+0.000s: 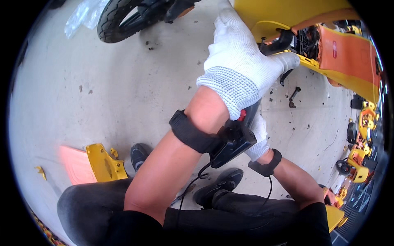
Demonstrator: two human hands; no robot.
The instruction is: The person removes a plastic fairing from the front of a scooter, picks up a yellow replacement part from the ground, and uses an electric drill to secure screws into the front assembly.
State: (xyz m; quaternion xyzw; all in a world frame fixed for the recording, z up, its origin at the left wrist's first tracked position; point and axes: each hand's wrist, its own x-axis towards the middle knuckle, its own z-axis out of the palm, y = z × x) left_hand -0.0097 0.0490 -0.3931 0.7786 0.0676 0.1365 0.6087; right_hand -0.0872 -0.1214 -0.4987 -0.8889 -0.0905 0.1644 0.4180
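Observation:
My left hand point(240, 53), in a white knitted glove, reaches up to the yellow body panel point(287, 10) of a scooter. Its thumb is spread out to the right, away from the other fingers, which stretch toward the top edge. Below it, partly behind my left wrist, my right hand point(259, 133) wears a matching glove. It appears closed around a dark tool with a red part point(242, 115); most of this tool and the right fingers are hidden. An orange panel point(349, 53) and a black curved part point(283, 43) belong to the scooter beside my left thumb.
A black tyre point(117, 24) and clear plastic wrap point(84, 18) are at the upper left. One wrench-like metal piece point(293, 97) lies on the grey floor. Yellow point(102, 162) and orange point(76, 164) panels rest by my left foot. More yellow scooters point(359, 164) stand at the right.

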